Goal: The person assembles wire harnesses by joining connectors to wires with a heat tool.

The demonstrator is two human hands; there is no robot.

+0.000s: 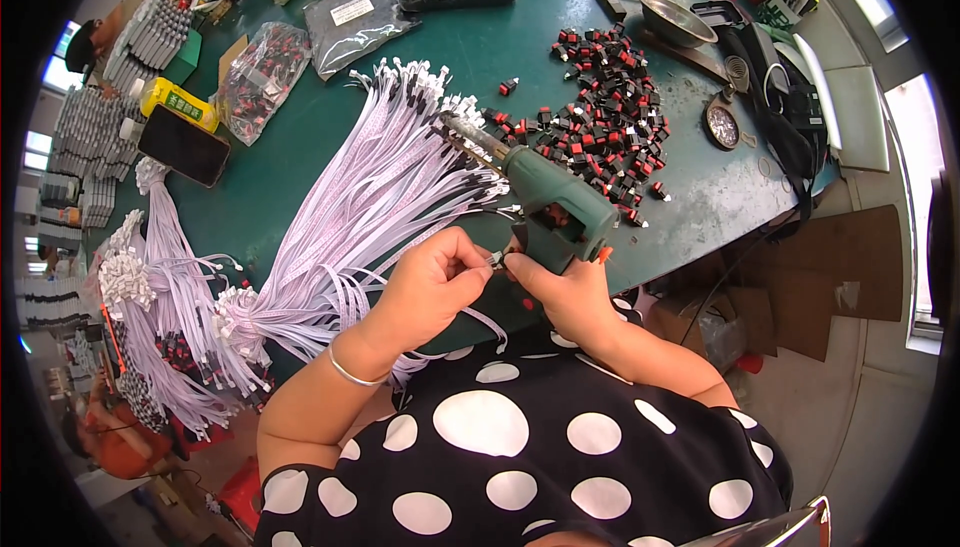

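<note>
A: How do my grips stand?
B: Left hand (437, 277): thumb and forefinger together, clamped on a small pale piece (495, 260); right hand (572, 299): thumb tip just beside that piece, which sits between the two; whether this hand grips anything, I cannot tell.
A: What surrounds them on my feed?
B: Green tool (560, 187): just beyond the right hand, nose over the cables (345, 177); red-and-black plugs (610, 117): heaped on the table (690, 212), right of the cables; phone (185, 145): left of the cables.

Tiny pc. (496, 259) at L hand (430, 285) fingertips: too small to ID. R hand (572, 299) fingers part. hidden by green tool (562, 187) (far-L person (130, 442) blurry, too).
</note>
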